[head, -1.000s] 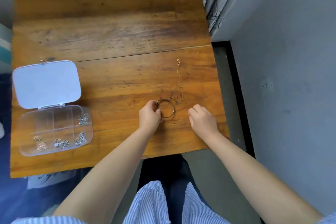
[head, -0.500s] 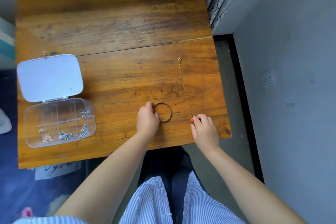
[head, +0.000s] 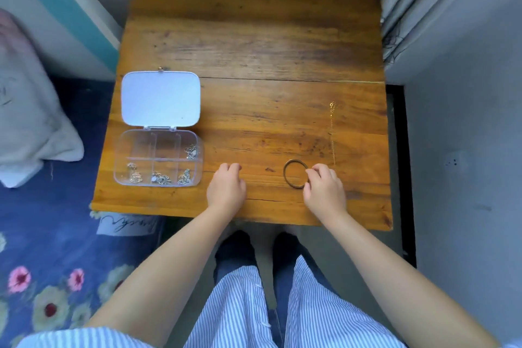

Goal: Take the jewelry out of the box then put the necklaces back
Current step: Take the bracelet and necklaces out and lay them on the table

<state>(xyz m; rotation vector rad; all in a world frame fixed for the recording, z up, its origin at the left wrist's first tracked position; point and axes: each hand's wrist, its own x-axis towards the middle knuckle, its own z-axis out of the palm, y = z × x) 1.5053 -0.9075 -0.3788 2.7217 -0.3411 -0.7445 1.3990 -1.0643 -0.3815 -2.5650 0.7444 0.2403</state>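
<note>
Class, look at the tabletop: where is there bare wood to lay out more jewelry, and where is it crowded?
Free: the whole far half of the wooden table beyond the open lid, and the middle stretch between the clear box and the gold chain. Crowded: the near edge, where the left hand, the bangle and the right hand sit close together.

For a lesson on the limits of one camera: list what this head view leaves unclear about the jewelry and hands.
- Pieces in the box: too small to tell necklaces from other jewelry.
- Chain: its near end fades into the wood grain.
- Bangle: right hand covers its right edge; grip unclear.
- Left hand: curled, palm hidden; contents unknown.
</note>
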